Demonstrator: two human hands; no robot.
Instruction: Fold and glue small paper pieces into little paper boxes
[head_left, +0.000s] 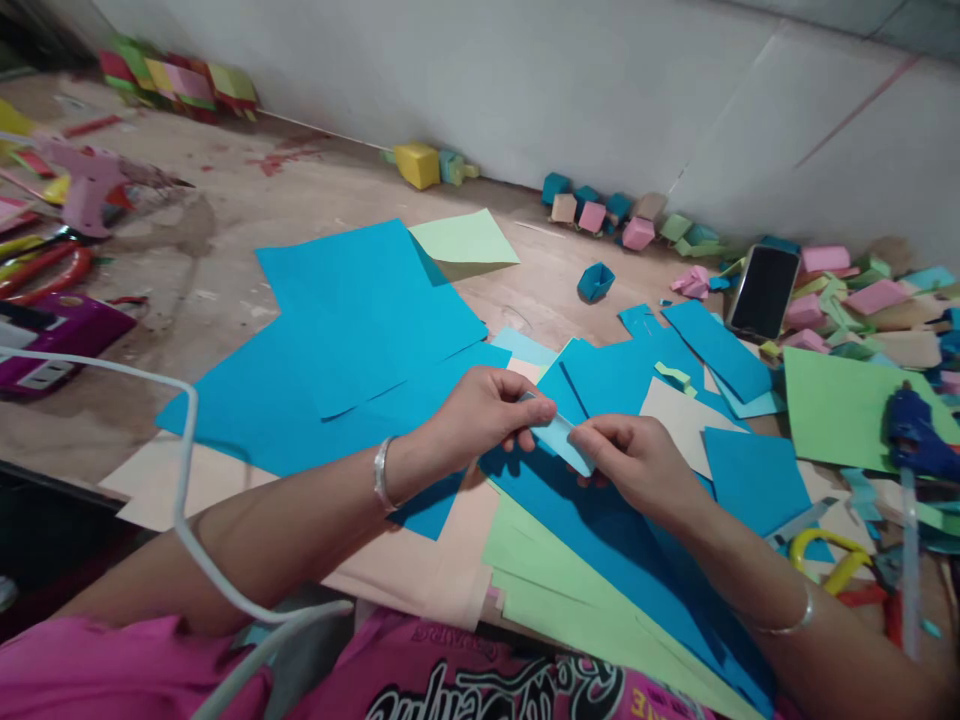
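My left hand (484,410) and my right hand (637,460) meet over the table, both pinching a small light-blue folded paper strip (561,440). The left fingers grip its upper left end, the right fingers its lower right end. Under the hands lie large blue paper sheets (360,320), with pale green sheets (570,590) and a peach sheet (435,560) nearer my body. A silver bangle sits on each wrist.
A phone (763,292) lies at the right among folded paper cubes (637,232) along the wall. A blue glue gun (915,435) and yellow-handled scissors (825,560) are at the right edge. A pink glue gun (90,185) and a white cable (187,470) are at the left.
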